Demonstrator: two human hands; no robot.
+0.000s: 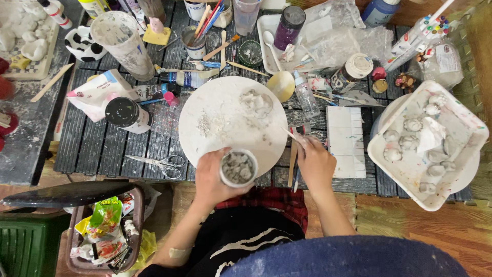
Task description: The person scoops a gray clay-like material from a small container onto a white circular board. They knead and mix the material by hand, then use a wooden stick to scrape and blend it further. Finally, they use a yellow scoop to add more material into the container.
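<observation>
Two hands are working over a cluttered bench (97, 149) of dark slats. The left hand (212, 177) is wrapping closed around a small round cup (238, 167) of grey lumpy paste, holding it at the near edge of a white round board (225, 128). The right hand (316, 163) is pinching shut on a thin stick (293, 136), whose tip is pointing onto the board's right edge. A pair of scissors (161, 163) is lying just left of the board, and a white tray (461, 149) of pale moulded pieces is sitting well to the right.
</observation>
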